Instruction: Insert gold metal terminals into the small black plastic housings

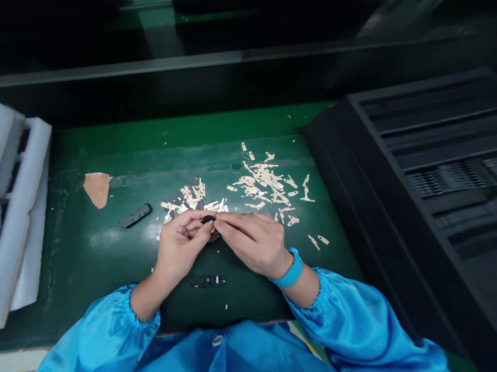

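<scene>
Both my hands meet over the middle of the green bench. My left hand (179, 241) is closed around a small black part (209, 218), mostly hidden by the fingers. At its near edge my right hand (258, 239) pinches with thumb and forefinger, where a bit of yellow shows; I cannot make out what that is. Just beyond my hands lies a pile of small cream and dark pieces (192, 195). A long black part (207, 280) with small fittings lies flat in front of me, and another black part (136, 215) rests to the left.
Many flat cream pieces (267, 182) are scattered at the back right. A torn brown scrap (97, 188) lies at the left. White foam trays (17, 222) stand stacked on the left edge; a large black slotted tray (401, 199) borders the right side.
</scene>
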Motion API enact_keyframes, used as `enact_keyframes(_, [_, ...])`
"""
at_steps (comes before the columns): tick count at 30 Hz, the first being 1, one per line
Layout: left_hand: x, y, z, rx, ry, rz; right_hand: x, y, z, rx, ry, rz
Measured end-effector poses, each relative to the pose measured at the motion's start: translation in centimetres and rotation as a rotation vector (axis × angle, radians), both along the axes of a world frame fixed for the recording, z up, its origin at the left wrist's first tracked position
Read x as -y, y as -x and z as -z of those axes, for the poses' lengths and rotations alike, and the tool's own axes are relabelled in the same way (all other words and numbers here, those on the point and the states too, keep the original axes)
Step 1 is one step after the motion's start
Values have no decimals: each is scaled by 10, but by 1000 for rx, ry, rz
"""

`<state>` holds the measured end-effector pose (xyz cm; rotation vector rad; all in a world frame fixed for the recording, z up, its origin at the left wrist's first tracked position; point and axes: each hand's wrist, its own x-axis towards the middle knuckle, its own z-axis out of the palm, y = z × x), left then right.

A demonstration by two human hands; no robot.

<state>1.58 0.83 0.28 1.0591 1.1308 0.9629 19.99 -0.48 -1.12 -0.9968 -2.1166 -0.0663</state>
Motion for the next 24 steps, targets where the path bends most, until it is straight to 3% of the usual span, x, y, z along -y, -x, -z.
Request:
enact_keyframes(8, [2,0,2,-131,-81,-2,0,0,4,6,54,21])
enact_keyframes(18, [8,3,2,-564,-443,44,-1,7,5,-40,69,134])
enact_keyframes(24, [11,2,5,-660,-545,50,0,12,0,-65,75,183])
